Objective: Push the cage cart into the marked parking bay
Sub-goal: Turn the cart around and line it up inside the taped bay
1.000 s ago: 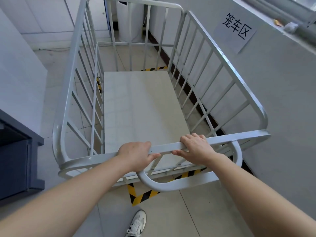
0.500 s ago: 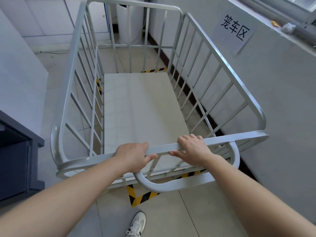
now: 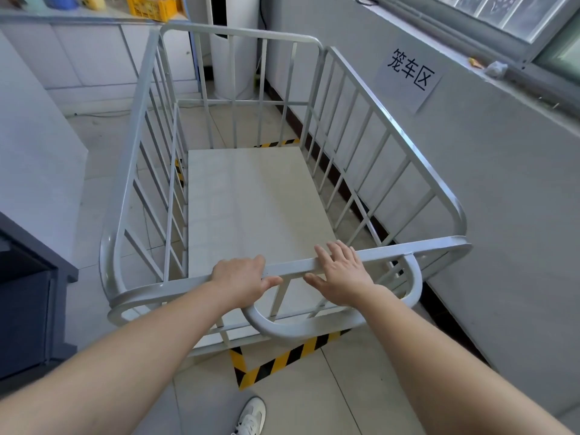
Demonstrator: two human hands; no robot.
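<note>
A white metal cage cart (image 3: 389, 149) with barred sides and a pale flat deck fills the middle of the view, standing alongside the right wall. Yellow-and-black floor tape (image 3: 282, 362) marks the bay; one corner shows under the near end, more shows at the far end and left side. My left hand (image 3: 240, 282) is closed around the cart's near top rail. My right hand (image 3: 342, 273) lies on the same rail with fingers spread and lifted, not gripping. A paper sign (image 3: 408, 76) with black characters hangs on the wall above the cart.
The grey wall (image 3: 502, 215) runs close along the cart's right side. A dark cabinet (image 3: 28, 302) stands at the left. A white cylinder (image 3: 232, 58) stands beyond the cart's far end. My shoe (image 3: 251, 416) is on the tiled floor below.
My right hand has opened from its grip on the rail and now rests flat with fingers spread. The view has tilted up slightly; the cart has barely moved.
</note>
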